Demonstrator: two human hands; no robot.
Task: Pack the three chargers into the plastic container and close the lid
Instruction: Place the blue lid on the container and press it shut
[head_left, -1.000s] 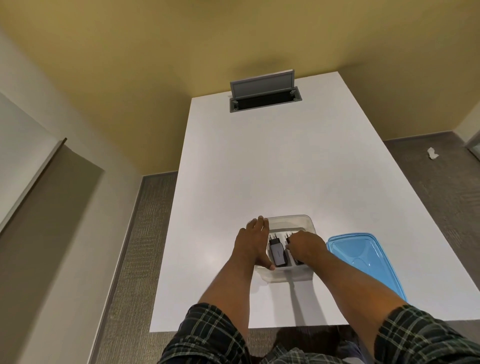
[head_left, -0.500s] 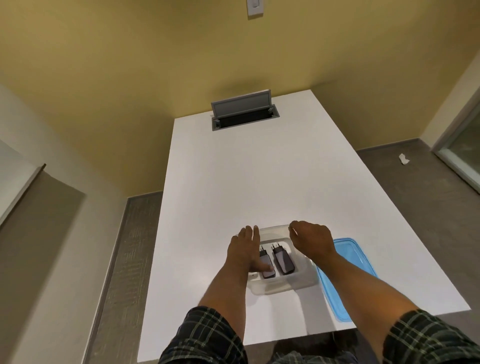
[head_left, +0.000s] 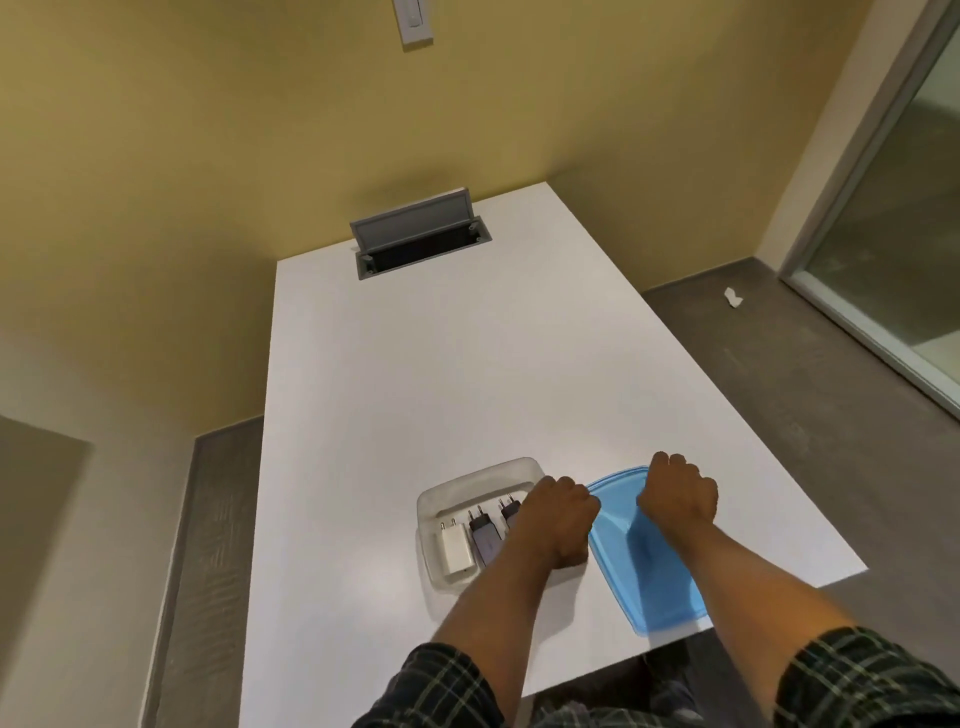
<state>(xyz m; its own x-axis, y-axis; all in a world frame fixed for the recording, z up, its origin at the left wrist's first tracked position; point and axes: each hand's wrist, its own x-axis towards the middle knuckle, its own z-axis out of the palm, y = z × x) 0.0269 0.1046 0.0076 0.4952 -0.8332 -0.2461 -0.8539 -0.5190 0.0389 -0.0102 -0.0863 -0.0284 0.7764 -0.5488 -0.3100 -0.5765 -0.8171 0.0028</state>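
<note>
A clear plastic container (head_left: 470, 480) sits on the white table near its front edge. Inside lie a white charger (head_left: 457, 548), a dark charger (head_left: 485, 540) beside it, and a third dark charger (head_left: 509, 512) partly hidden under my left wrist. The blue lid (head_left: 652, 577) lies flat on the table just right of the container. My left hand (head_left: 561, 519) reaches across the container's right side, fingers curled at the lid's far left corner. My right hand (head_left: 678, 493) curls over the lid's far edge.
The white table (head_left: 467, 364) stretches away to a grey pop-up socket box (head_left: 415, 234) at its far end. Its front edge runs close under the lid. A scrap of paper (head_left: 733, 297) lies on the floor by a glass door (head_left: 893, 249) at right.
Both hands have left the container and moved right to the blue lid. The white charger, hidden before under my left hand, now shows. The view has swung to the right.
</note>
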